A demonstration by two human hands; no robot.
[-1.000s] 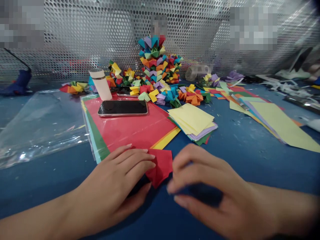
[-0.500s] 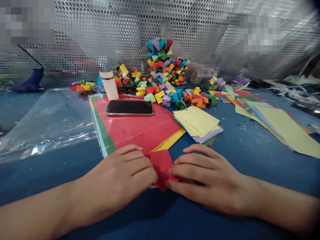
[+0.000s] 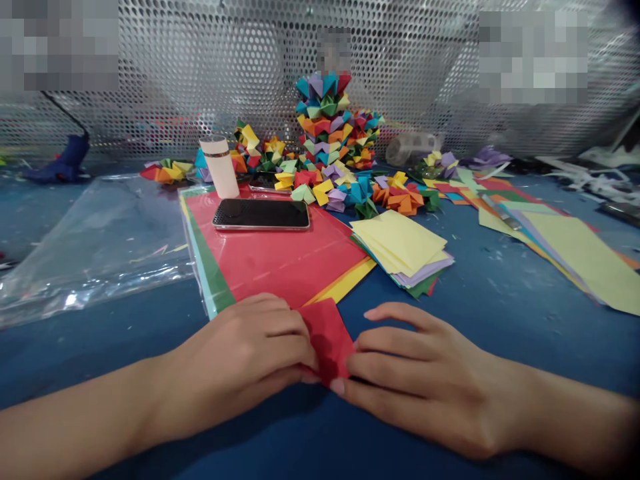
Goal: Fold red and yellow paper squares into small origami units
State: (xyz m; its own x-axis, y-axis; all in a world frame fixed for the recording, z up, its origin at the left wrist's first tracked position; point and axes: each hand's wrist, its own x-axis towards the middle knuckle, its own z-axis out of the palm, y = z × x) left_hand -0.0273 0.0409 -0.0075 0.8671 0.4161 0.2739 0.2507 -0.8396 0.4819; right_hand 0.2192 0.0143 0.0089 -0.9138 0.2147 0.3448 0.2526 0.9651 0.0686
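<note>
A small red paper piece [image 3: 327, 337] lies between my hands at the near edge of the larger sheets. My left hand [image 3: 250, 360] has its fingers curled over the paper's left side, pinching its lower left edge. On the other side, my right hand [image 3: 420, 373] touches the lower right edge with thumb and fingertips, the index finger raised off it. Part of the red piece is hidden under my left fingers. Just beyond is a stack of large red sheets [image 3: 280, 267] in clear plastic.
A phone [image 3: 261, 215] and a white bottle [image 3: 220, 170] stand on the sheets. Pale yellow squares [image 3: 400, 240] are stacked to the right. Folded paper pieces [image 3: 320, 133] form a tower behind. Paper strips [image 3: 575, 247] lie far right, clear plastic [image 3: 110, 233] at left.
My right hand has moved slightly down and right along the red piece, its fingers more spread. A raised bit of red at the right edge now lies flatter. The view has shifted slightly.
</note>
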